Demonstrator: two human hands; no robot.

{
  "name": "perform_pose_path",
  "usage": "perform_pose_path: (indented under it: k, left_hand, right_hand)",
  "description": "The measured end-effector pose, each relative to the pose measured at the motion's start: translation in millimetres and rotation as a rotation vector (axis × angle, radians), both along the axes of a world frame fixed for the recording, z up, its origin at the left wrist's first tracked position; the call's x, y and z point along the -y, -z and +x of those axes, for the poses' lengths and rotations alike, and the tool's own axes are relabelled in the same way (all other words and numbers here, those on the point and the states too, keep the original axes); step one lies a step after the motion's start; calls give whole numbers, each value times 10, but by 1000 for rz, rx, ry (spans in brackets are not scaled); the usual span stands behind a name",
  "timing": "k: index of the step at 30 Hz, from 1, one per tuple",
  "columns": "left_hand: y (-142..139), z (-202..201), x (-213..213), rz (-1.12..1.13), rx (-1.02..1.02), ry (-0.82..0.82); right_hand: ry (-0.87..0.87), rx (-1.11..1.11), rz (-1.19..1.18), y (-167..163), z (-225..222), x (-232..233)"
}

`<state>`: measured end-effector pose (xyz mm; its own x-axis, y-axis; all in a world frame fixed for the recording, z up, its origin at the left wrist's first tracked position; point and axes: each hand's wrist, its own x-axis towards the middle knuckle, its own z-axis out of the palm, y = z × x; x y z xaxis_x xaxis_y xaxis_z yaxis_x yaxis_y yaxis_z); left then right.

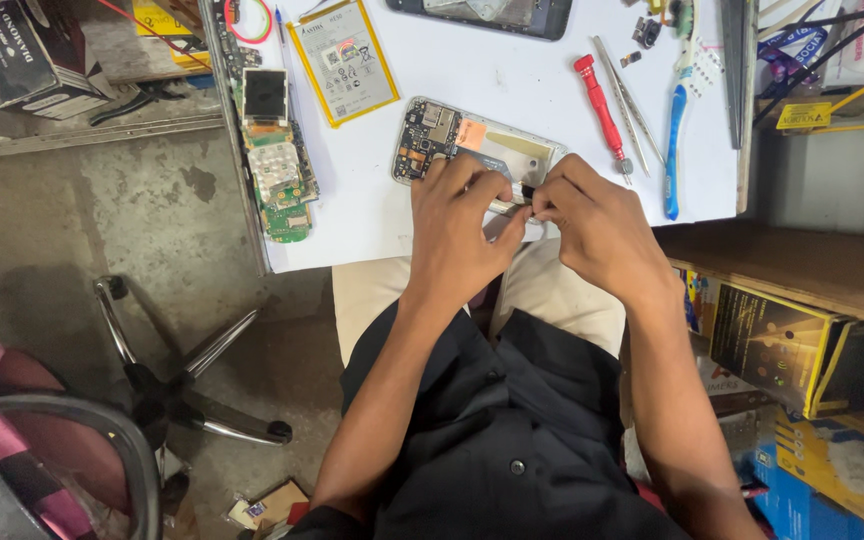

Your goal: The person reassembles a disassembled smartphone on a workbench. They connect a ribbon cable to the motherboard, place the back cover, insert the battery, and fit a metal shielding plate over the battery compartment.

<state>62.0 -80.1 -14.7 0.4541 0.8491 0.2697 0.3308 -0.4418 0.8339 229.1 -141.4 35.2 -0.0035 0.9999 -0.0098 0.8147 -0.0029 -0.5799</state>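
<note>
A white worktop [512, 70] is seen from above, set beside a stained concrete floor [82, 230] on which the chrome base of a swivel chair [187, 385] stands. Wooden shelving [802, 265] runs along the right, with yellow-and-black boxes [782, 350] stacked below it.

An opened phone [452, 145] — its back removed and the circuit board exposed — lies flat near the worktop's front edge, partly covered by both hands. The left hand [457, 230] is laid over the phone's near edge, its fingertips drawn together in a pinch. The right hand [597, 225] meets it from the other side, thumb and forefinger closed on a small dark part [527, 191] held just between the two hands; what the part is cannot be told.

A flat battery with a yellow border [344, 60] lies further back on the worktop. An older phone's circuit board with a small screen [272, 150] lies along the left edge. To the right of the hands, well apart from them, a red-handled screwdriver [600, 105], metal tweezers [627, 100] and a blue toothbrush [674, 140] are laid out. Another phone [492, 15] lies at the worktop's far edge.
</note>
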Motion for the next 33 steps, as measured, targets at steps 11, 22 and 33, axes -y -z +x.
perform_pose_path:
  k: [11,22,33]
  left_hand:
    - [-4,-42,7,-18,29,64]
    - [-6,-13,40,-24,22,59]
    - [23,11,55,-7,5,6]
  right_hand:
    - [29,-146,129,105,-9,107]
    - [64,-262,167,218,36,167]
    - [132,-266,158,150,81,166]
